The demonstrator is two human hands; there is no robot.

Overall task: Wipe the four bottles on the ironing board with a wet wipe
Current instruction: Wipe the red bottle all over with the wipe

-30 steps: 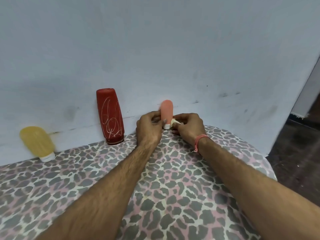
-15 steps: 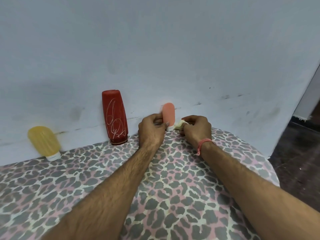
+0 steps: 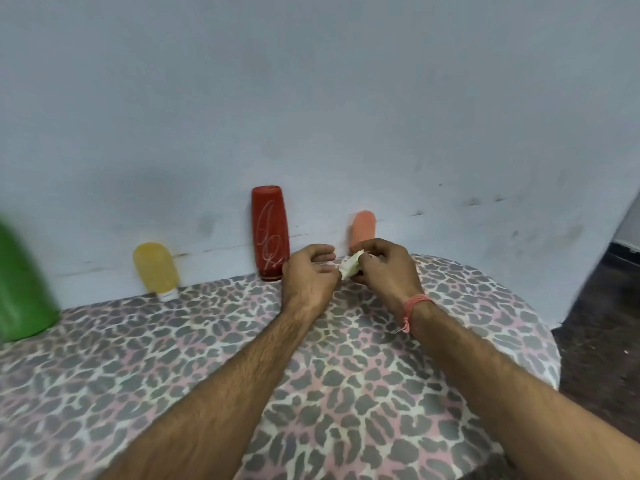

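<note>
The wet wipe [image 3: 350, 268] sits bunched into a small pale wad just right of the frame's centre, pinched in the fingers of the right hand [image 3: 384, 268]. The left hand [image 3: 310, 277] is right beside it, fingers curled in toward the wad; whether they actually have hold of its edge I cannot tell from here.

All four bottles stand in a row along the pale wall at the back of the leopard-print ironing board [image 3: 346, 393]. The small peach bottle [image 3: 363, 228] is directly behind the hands, its lower part hidden by them, and neither hand appears to grip it. The tall red bottle [image 3: 270, 232] is just left of the hands, the yellow bottle [image 3: 156, 266] further left, standing on its white cap, and the green bottle [image 3: 20, 289] is blurred at the far left edge.

The risks look simple to me. These bottles are light and narrow-footed on a padded cover, so a knuckle brushing the peach or red one while reaching could tip it over. The wipe is so tightly balled that it may smear rather than clean unless spread out. A loose pinch could also let it drop.
</note>
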